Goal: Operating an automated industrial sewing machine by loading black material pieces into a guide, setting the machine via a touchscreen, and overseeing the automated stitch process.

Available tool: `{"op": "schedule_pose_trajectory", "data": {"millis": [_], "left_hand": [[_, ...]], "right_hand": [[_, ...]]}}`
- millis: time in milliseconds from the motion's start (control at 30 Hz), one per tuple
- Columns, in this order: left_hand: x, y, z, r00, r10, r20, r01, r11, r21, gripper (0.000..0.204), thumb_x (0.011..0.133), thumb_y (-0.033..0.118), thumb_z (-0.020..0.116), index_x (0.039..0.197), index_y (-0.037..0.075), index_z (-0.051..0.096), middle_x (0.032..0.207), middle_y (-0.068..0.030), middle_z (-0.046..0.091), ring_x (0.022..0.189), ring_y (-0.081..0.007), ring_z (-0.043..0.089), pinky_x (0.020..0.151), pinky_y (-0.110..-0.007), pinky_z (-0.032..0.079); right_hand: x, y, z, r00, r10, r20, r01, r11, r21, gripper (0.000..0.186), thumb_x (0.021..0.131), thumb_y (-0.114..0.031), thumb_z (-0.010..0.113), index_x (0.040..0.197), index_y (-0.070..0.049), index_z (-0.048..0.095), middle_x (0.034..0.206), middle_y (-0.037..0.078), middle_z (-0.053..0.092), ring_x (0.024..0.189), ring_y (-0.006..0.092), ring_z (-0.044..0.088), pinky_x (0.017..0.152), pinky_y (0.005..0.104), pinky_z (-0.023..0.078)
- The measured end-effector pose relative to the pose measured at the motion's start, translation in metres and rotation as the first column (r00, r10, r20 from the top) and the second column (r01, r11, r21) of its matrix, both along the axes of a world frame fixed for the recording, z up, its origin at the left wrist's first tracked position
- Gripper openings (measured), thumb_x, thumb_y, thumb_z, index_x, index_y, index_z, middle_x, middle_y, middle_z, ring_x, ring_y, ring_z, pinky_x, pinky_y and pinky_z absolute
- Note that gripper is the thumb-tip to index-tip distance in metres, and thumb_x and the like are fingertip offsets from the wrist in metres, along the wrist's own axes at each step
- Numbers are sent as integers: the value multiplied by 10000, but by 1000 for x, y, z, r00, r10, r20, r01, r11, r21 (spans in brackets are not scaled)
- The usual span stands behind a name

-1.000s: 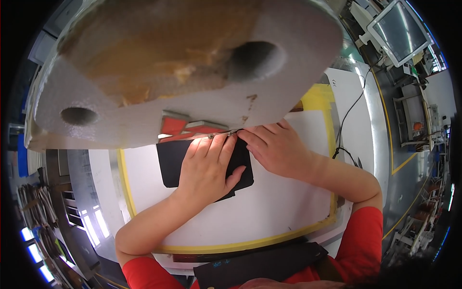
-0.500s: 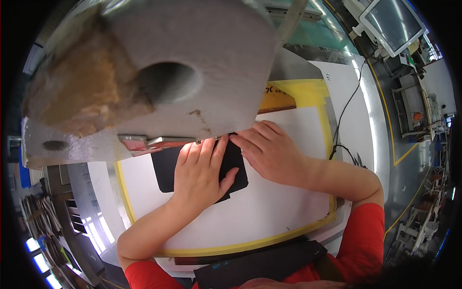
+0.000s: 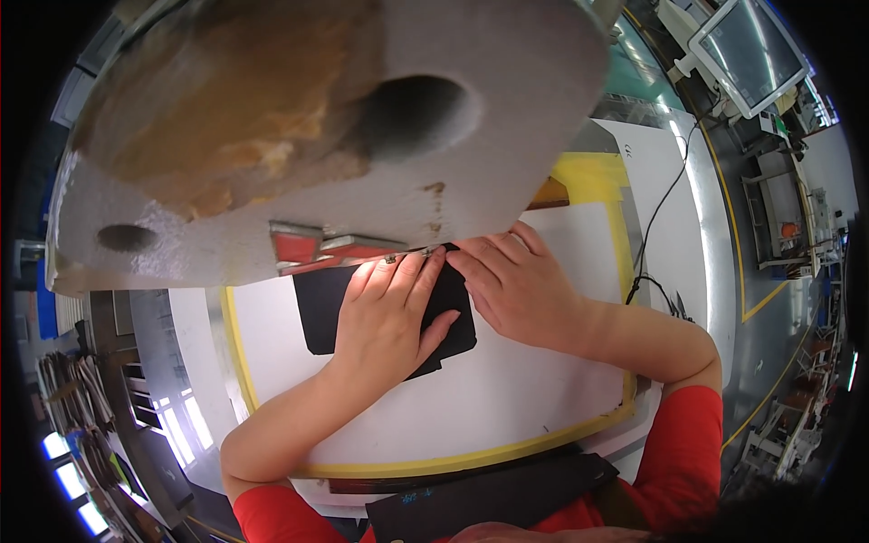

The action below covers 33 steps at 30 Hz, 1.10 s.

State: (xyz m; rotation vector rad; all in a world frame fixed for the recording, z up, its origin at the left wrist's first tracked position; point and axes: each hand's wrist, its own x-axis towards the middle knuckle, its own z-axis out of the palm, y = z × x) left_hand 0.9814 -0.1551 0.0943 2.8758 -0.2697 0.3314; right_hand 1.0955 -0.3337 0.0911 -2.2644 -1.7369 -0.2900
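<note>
A flat black panel lies on the white work surface beneath the large machine head. My left hand rests palm down on the panel, fingers stretched forward and thumb spread to the side. At the panel's far right edge, my right hand has its fingers bent and close together, with the index fingertip meeting the black material near the left fingertips. The panel's far edge is hidden behind the machine head. A second black piece lies along the near edge, against my body.
Yellow tape borders the work surface. Low over my left fingers sits a red and metal part of the machine. A black cable runs along the right side. A monitor stands at the far right, and stacked pieces at the left.
The machine head now appears larger and farther right, as the view has shifted. Both hands and the panel have moved slightly right and away in the picture, keeping their contact.
</note>
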Motion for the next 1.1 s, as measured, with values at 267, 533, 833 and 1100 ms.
{"op": "schedule_pose_trajectory", "data": {"millis": [267, 533, 833, 1100], "left_hand": [[-3, -2, 0, 999, 28, 33, -28, 1000, 6, 664, 784, 360, 712, 1339, 51, 518, 1439, -132, 439, 1135, -341, 482, 994, -436, 368], [-2, 0, 0, 1000, 2, 8, -1, 1000, -23, 665, 779, 365, 722, 1326, 45, 519, 1452, -130, 429, 1127, -346, 490, 986, -447, 379], [3, 0, 5, 1000, -7, 13, 6, 999, 41, 660, 791, 387, 698, 1317, 30, 520, 1200, -156, 542, 1048, -321, 542, 945, -433, 412], [-2, -2, 2, 1000, 23, 7, -23, 998, 50, 656, 785, 367, 714, 1319, 39, 519, 1409, -138, 461, 1131, -345, 496, 997, -445, 368]], "right_hand": [[-3, 1, 5, 996, -38, 85, 42, 998, -50, 363, 820, -169, 571, 1131, 10, 623, 1292, 134, 551, 1210, 247, 487, 990, 424, 386], [-4, 0, -2, 994, -39, 105, 38, 999, 17, 372, 807, -165, 573, 1132, 9, 619, 1301, 137, 548, 1232, 256, 475, 1008, 436, 378], [-4, 4, 1, 991, -26, 129, 18, 998, 68, 347, 764, -105, 605, 1096, -4, 608, 1113, 97, 596, 1036, 227, 549, 978, 425, 402], [-4, 4, 0, 994, -26, 104, 20, 998, 59, 346, 776, -126, 592, 1099, -2, 605, 1096, 94, 593, 1031, 226, 545, 954, 419, 408]]}}
